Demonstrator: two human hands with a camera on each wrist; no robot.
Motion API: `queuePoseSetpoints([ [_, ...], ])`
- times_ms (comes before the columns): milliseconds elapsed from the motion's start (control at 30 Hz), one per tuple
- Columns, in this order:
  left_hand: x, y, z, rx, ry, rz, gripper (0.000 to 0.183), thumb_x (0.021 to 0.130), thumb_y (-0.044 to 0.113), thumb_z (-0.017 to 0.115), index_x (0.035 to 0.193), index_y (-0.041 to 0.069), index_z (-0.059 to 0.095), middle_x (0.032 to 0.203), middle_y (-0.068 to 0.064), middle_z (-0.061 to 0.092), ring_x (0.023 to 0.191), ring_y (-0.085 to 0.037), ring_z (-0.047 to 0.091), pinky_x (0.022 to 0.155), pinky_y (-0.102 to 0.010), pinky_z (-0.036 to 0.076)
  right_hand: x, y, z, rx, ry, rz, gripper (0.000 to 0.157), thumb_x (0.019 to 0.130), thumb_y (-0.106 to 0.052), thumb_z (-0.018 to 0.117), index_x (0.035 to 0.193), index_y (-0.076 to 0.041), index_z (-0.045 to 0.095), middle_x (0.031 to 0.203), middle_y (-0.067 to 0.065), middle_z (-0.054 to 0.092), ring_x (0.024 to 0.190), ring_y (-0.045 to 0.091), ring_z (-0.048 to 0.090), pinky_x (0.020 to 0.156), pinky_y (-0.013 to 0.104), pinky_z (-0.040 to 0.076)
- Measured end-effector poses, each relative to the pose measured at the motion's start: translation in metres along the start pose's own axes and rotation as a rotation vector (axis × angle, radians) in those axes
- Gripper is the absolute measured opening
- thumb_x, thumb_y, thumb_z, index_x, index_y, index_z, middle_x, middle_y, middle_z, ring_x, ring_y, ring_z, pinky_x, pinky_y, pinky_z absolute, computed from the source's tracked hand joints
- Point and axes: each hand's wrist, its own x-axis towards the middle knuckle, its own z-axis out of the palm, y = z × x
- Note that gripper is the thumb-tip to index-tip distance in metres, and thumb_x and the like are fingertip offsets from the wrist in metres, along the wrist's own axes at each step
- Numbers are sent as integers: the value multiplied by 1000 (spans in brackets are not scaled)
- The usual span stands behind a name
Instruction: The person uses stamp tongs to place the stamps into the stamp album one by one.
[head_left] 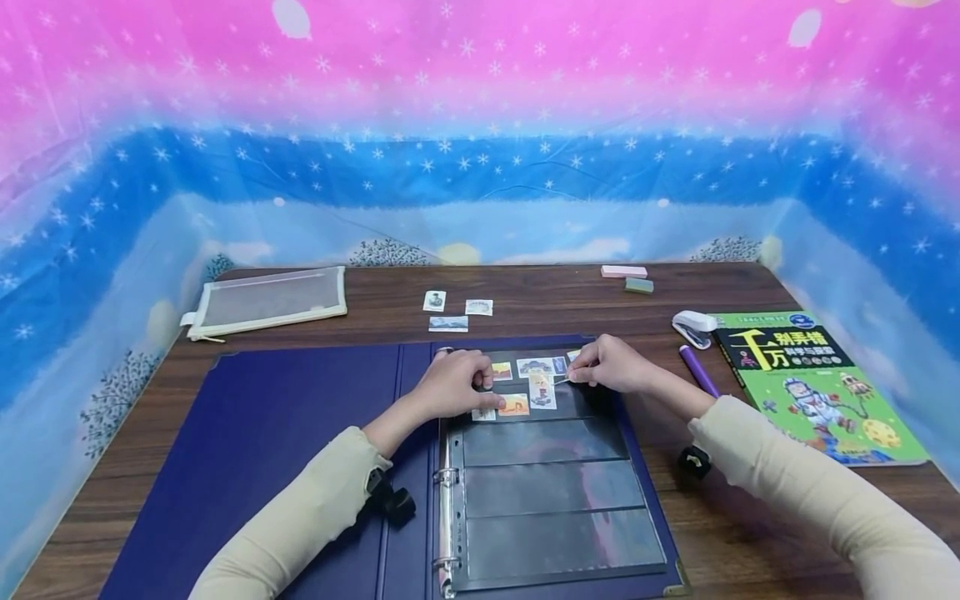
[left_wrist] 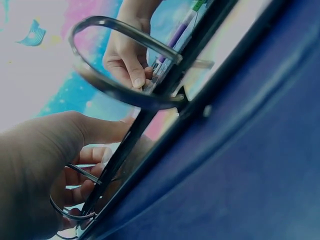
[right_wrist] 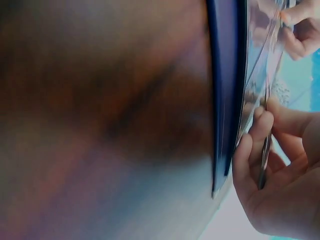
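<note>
A dark blue ring binder album (head_left: 315,467) lies open on the table, its black page (head_left: 547,492) fitted with clear pocket strips. In the head view, my left hand (head_left: 456,383) rests at the page's upper left, thumb beside an orange stamp (head_left: 514,405). My right hand (head_left: 611,364) pinches slim metal tweezers (right_wrist: 265,155) at the page's upper right. Their tips meet the edge of an upright stamp (head_left: 542,391), which overlaps the top two rows. Other stamps sit in the top row, including a wide pale one (head_left: 535,367). My left hand partly covers a small stamp (head_left: 483,414).
Three loose stamps (head_left: 448,324) lie beyond the album. A mesh zip pouch (head_left: 273,300) is at the back left, two small blocks (head_left: 624,272) at the back right. To the right are a white stapler (head_left: 693,327), a purple marker (head_left: 699,371) and a green book (head_left: 825,400).
</note>
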Motion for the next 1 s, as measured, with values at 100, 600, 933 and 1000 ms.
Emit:
queuePoseSetpoints([
  [100,1,1,1,-7,16,18,29,77,41,73,69,20,54,70,8,54,62,-9,43,83,-41,31,5,5,-5,-9,-47,-51,14,86,-10,64,92,-2,74,79,11,68,58,9,53,63,25,46],
  [600,-1,3,4,84,75,75,26,82,32,70,67,19,53,67,8,51,59,-8,41,68,-29,33,16,4,-13,59,-222,-120,14,86,-7,64,93,-1,74,75,12,65,57,8,49,60,23,45],
  [933,0,1,6,-19,56,37,26,83,28,70,67,19,52,66,6,51,57,-8,42,84,-44,40,23,-1,-16,13,-268,-145,13,86,-11,64,90,-5,75,78,9,64,60,8,44,60,24,39],
  [1000,0,2,7,-32,53,30,25,82,29,70,68,19,52,66,6,52,57,-9,42,88,-48,38,23,-1,-16,-6,-267,-155,13,86,-11,64,90,-6,76,80,8,65,62,8,43,61,24,38],
])
